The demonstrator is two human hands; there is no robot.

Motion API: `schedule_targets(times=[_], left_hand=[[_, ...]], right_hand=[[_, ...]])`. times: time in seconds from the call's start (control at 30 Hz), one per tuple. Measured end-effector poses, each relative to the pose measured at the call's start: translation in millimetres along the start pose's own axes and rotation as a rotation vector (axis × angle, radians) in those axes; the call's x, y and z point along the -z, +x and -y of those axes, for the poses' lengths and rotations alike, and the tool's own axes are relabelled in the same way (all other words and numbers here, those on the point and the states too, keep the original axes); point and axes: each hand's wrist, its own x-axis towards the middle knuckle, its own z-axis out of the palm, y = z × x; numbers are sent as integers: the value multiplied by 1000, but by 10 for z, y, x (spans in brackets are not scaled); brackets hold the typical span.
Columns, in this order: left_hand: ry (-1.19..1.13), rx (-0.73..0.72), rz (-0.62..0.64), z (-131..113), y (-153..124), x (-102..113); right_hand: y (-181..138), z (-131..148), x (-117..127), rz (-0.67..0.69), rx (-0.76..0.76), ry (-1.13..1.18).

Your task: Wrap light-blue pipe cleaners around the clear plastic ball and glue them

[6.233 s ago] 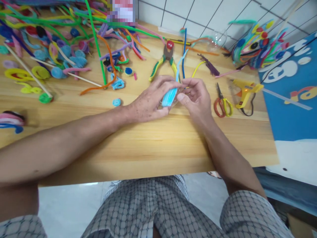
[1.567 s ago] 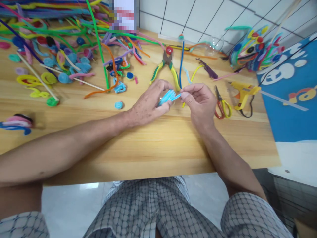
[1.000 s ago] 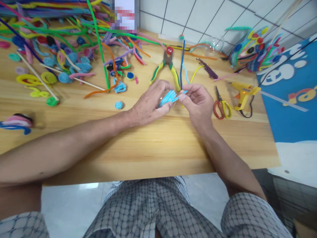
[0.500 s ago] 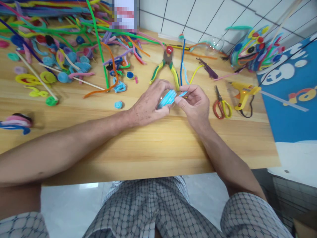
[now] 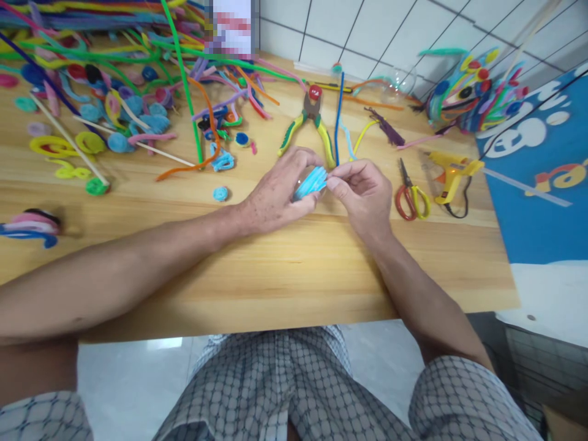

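Note:
Over the middle of the table, my left hand [image 5: 280, 187] curls its thumb and fingers around a light blue pipe cleaner bundle [image 5: 310, 184], its strands lying side by side. What lies under the strands is largely covered by my fingers. My right hand [image 5: 362, 193] is closed in a pinch at the bundle's right end, thumb against index finger, apparently on a light blue strand that hardly shows. Green-and-yellow pliers [image 5: 312, 110] stand just beyond both hands, with a red ball at their jaws. A dark blue pipe cleaner [image 5: 340, 119] lies beside them.
Scissors [image 5: 410, 196] and a yellow glue gun [image 5: 452, 177] lie to the right. Many coloured pipe cleaners [image 5: 138, 67] and small coils crowd the back left. A decorated multicoloured piece [image 5: 468, 95] and a clear ball [image 5: 399, 84] are near the tiled wall.
My right hand's fingertips have closed in on the bundle's right end. The light blue strand that showed between them is now mostly hidden. My left hand stays nearly still.

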Motion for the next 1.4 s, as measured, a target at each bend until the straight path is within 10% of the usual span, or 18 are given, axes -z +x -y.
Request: schedule_targets(times=[0.77,1.4], left_hand=[[-74,-18,79,35,17,67],[-72,-60,115,30,46,49]], right_hand=[[61,151,208,292,320,-444],[122,108,233,284,-98,-88]])
